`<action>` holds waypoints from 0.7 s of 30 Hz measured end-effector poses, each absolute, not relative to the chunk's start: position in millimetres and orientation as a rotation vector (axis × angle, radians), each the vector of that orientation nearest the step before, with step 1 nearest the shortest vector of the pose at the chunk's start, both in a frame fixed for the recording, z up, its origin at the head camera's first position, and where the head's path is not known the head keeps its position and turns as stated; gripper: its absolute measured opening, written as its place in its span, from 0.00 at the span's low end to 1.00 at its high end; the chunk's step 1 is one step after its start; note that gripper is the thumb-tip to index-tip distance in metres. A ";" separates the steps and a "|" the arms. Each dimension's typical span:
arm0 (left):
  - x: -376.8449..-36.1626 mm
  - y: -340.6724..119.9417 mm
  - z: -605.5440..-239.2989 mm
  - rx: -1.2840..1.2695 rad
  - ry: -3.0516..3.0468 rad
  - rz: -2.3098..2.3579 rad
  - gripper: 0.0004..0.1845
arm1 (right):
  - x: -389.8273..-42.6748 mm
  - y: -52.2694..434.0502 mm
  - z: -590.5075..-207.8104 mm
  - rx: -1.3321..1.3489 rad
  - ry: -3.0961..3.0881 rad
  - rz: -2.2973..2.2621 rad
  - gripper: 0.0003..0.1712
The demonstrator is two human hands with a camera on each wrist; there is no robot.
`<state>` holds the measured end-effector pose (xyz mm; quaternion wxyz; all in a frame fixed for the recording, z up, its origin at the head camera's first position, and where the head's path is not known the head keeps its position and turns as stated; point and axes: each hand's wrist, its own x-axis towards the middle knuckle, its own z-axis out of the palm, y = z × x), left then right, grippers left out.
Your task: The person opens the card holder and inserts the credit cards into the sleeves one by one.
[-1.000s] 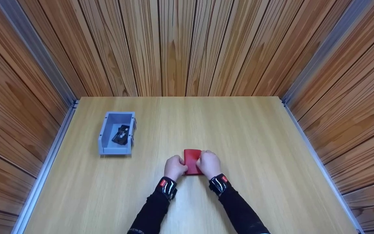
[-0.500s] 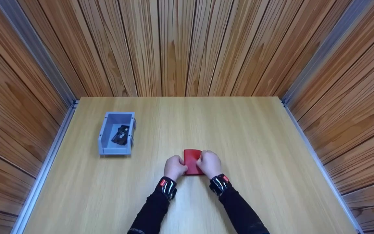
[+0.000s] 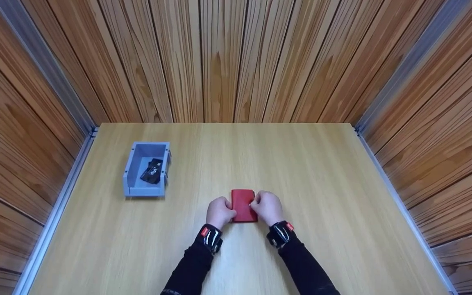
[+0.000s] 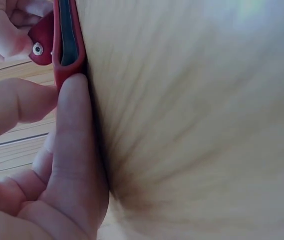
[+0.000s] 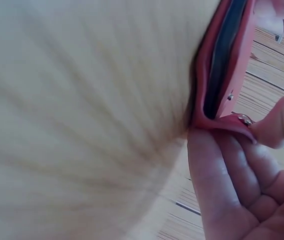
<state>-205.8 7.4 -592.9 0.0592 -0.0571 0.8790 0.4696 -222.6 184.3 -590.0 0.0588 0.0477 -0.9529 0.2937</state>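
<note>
A red wallet lies flat on the wooden table, near the front middle. My left hand grips its left edge, fingers curled against the side. My right hand holds the right edge and pinches the small snap flap between thumb and fingers. In the wrist views the wallet shows a dark lining between its red covers, and the flap's metal snap is lifted off the body.
A grey plastic bin stands at the left of the table with a black object inside. Wood-panelled walls close in the table on three sides, with metal rails along the left and right edges.
My right hand has shifted slightly to the right on the wallet's edge, so more of the red cover shows. The left hand and the wallet stay in place.
</note>
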 end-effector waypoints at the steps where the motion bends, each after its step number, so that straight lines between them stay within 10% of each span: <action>1: -205.6 7.6 -593.2 -0.172 2.660 1.425 0.10 | -222.3 184.7 -589.9 0.141 -2.888 0.891 0.09; 21: -204.1 5.7 -595.4 -0.110 2.702 1.428 0.10 | -219.6 194.3 -579.2 0.186 -2.852 0.933 0.08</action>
